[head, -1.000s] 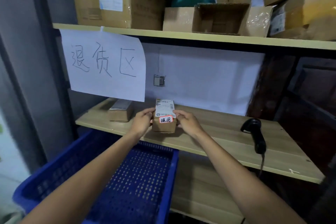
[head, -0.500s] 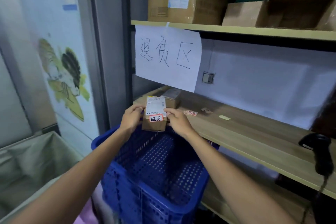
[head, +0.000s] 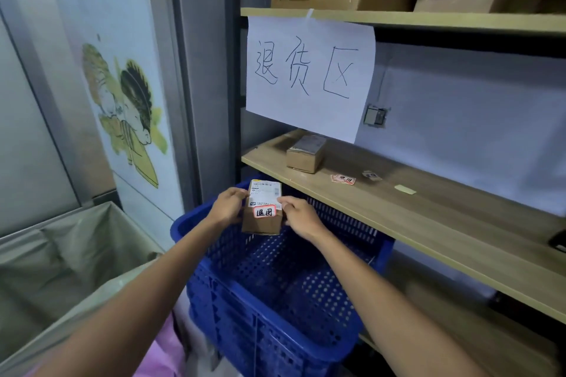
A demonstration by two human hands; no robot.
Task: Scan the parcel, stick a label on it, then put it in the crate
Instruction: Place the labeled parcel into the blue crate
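A small brown cardboard parcel [head: 262,222] with a white shipping label and a red-edged sticker [head: 264,212] is held upright over the far-left part of the blue perforated crate [head: 275,294]. My left hand [head: 228,206] grips its left side and my right hand [head: 298,216] grips its right side. The parcel hangs above the crate's inside, not touching the bottom. Only a dark corner of the scanner [head: 559,240] shows at the right edge of the wooden shelf [head: 428,217].
A second small parcel [head: 306,154] lies at the shelf's back left, with loose red-edged stickers [head: 343,179] beside it. A handwritten paper sign [head: 309,76] hangs from the upper shelf, which carries large boxes. A fabric-lined bin [head: 61,260] stands left of the crate.
Both hands carried the parcel off the shelf, leftward and down, until it hangs over the crate. My view swung left, so the scanner slid to the right edge.
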